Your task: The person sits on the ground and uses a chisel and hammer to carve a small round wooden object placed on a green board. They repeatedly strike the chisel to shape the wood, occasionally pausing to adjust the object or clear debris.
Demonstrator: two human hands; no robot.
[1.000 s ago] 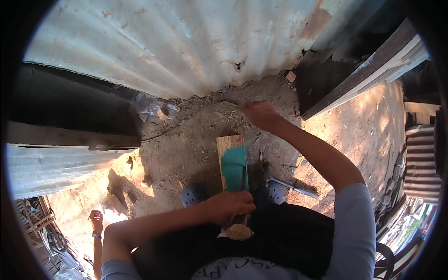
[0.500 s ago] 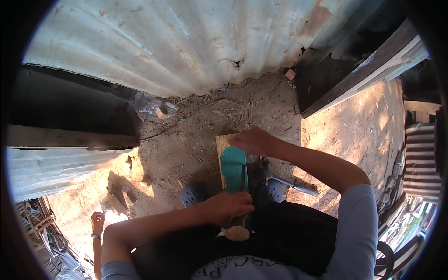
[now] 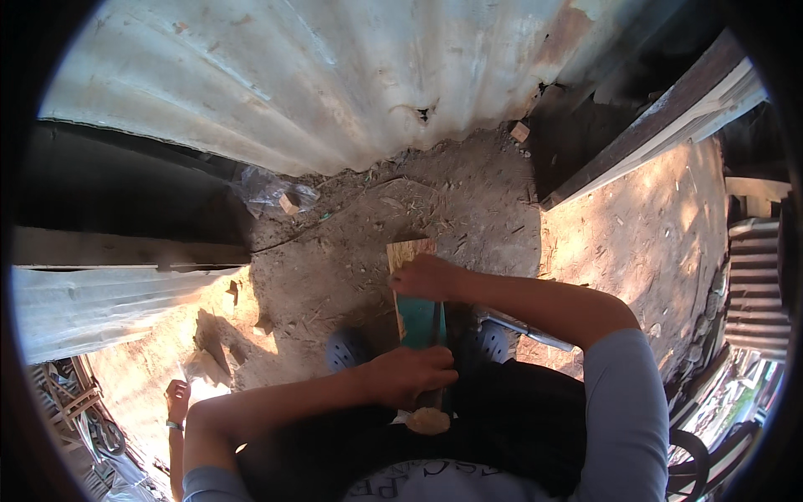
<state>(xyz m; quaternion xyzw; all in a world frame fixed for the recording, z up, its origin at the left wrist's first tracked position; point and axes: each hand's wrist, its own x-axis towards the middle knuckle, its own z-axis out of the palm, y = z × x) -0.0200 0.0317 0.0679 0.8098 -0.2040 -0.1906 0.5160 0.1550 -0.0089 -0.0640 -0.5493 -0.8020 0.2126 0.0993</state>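
Observation:
A narrow wooden board (image 3: 410, 248) with a green surface (image 3: 421, 322) stretches away from me between my feet. My left hand (image 3: 410, 376) is wrapped round a long tool whose dark, narrow strip (image 3: 437, 322) lies along the green surface. Its pale, rounded butt end (image 3: 428, 421) sticks out on my side of the fist. Farther up the board, my right hand (image 3: 424, 278) is closed over the green surface with its fingers curled down. What lies under those fingers is hidden.
Grey-blue clogs (image 3: 343, 350) flank the board. A metal bar-like thing (image 3: 535, 333) lies right of it. Corrugated metal sheet (image 3: 293, 75) rises ahead, and a dark beam (image 3: 661, 125) slants at right. Another person's hand (image 3: 176, 402) shows at lower left. Plastic film (image 3: 263, 188) lies on the dirt.
My right hand has moved left and toward me, from the board's far right corner onto the green surface. My left hand keeps its grip on the tool, almost unmoved.

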